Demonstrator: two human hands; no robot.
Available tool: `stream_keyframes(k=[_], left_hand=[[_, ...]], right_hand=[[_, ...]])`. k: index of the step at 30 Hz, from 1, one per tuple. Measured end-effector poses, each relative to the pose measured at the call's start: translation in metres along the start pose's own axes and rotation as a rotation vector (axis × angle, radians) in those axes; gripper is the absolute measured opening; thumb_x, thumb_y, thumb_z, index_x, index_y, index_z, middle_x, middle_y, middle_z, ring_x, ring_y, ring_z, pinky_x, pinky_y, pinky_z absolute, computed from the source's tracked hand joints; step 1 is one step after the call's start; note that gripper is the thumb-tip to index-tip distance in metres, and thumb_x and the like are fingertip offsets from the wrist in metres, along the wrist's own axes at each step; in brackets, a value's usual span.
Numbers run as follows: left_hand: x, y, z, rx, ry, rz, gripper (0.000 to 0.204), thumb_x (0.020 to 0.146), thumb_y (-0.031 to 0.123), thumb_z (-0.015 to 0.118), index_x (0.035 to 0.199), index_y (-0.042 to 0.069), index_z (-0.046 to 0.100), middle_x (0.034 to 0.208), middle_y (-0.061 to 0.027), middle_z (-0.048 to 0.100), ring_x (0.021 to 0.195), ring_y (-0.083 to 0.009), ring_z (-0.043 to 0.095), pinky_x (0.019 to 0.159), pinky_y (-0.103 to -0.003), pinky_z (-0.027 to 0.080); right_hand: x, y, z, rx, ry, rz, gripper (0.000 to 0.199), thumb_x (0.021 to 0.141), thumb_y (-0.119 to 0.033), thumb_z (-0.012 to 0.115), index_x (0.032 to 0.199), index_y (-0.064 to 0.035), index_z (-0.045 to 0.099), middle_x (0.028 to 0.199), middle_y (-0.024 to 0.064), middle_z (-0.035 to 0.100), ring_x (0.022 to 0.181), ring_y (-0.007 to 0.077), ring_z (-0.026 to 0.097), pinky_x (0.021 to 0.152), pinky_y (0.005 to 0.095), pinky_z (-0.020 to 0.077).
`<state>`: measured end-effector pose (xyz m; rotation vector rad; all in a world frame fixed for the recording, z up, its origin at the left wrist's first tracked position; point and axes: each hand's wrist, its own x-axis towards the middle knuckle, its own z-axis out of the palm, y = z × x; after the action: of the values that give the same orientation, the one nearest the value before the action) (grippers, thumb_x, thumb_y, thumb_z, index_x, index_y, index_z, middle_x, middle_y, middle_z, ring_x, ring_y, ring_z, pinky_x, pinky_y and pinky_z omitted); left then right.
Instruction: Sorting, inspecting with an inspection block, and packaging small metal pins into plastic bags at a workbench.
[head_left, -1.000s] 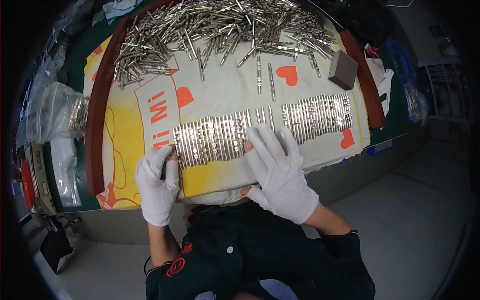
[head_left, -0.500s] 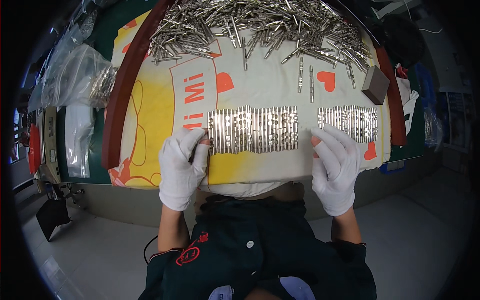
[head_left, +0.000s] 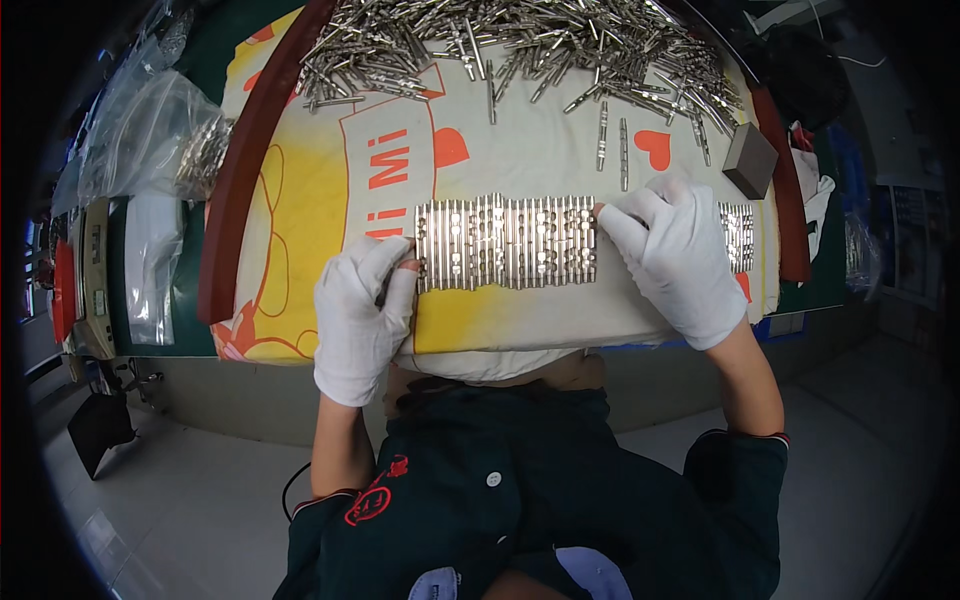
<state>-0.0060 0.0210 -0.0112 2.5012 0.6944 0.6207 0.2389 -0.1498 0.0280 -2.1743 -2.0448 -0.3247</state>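
Note:
A flat row of shiny metal pins, laid side by side, lies on the printed cloth in front of me. At its left end rests my white-gloved left hand, with thumb and forefinger bent but apart against the outermost pin. My right hand, also gloved, reaches the upper part of the row's right end with a fingertip; its thumb is hidden and nothing shows in its grasp. Behind that hand a second, shorter row of pins is partly covered.
A large heap of loose pins spreads along the far side. Two single pins lie nearer. A dark rectangular block sits by the right wooden rail. Plastic bags lie beyond the left rail.
My right hand has moved up and left, from the gap between the rows to the larger row's right end, now covering part of the shorter row. My left hand stays at the left end.

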Motion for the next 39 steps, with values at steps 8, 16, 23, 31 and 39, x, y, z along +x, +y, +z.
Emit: stream_keyframes(k=[8,16,23,31,39], left_hand=[[0.0,0.0,0.0,-0.029,-0.016,-0.014,0.02,0.079,0.005,0.069,0.098,0.008,0.063,0.084,-0.0088,0.062,0.072,-0.0294,0.057,0.067,-0.038,0.046],[0.002,0.001,0.001,-0.018,0.004,-0.001,0.018,0.079,0.006,0.069,0.096,0.008,0.062,0.081,-0.0096,0.06,0.07,-0.0291,0.057,0.064,-0.038,0.046],[0.014,0.022,-0.004,-0.049,-0.026,-0.208,0.023,0.079,0.01,0.07,0.101,0.004,0.062,0.079,-0.0127,0.058,0.067,-0.031,0.058,0.061,-0.039,0.047],[0.027,0.029,0.0,0.257,-0.001,-0.2,0.021,0.08,0.018,0.067,0.088,0.0,0.058,0.085,-0.0185,0.057,0.075,-0.037,0.06,0.062,-0.046,0.049],[0.043,0.037,-0.01,0.454,-0.178,-0.154,0.03,0.08,0.024,0.06,0.095,-0.002,0.06,0.09,-0.022,0.06,0.081,-0.0382,0.061,0.071,-0.046,0.05]], right_hand=[[0.026,0.017,0.002,-0.063,-0.058,-0.374,0.012,0.066,-0.012,0.06,0.07,-0.0095,0.048,0.064,0.0033,0.045,0.07,0.0196,0.05,0.059,0.0326,0.0402],[0.025,0.022,0.008,-0.111,-0.025,-0.488,0.012,0.067,-0.013,0.06,0.074,-0.0088,0.051,0.063,0.0021,0.045,0.07,0.0182,0.05,0.058,0.0313,0.0406],[0.039,0.022,0.004,-0.074,-0.102,-0.644,0.009,0.078,-0.014,0.057,0.079,-0.006,0.053,0.063,0.0035,0.048,0.065,0.019,0.051,0.056,0.0317,0.0419],[0.049,0.008,0.016,-0.082,-0.108,-0.716,0.026,0.081,-0.016,0.055,0.102,-0.0016,0.062,0.071,0.0002,0.05,0.073,0.0167,0.049,0.061,0.0298,0.0409],[0.065,-0.023,0.031,-0.026,0.08,-0.705,0.011,0.077,-0.016,0.054,0.081,-0.0065,0.056,0.069,0.0011,0.051,0.073,0.0176,0.052,0.061,0.0317,0.0403]])
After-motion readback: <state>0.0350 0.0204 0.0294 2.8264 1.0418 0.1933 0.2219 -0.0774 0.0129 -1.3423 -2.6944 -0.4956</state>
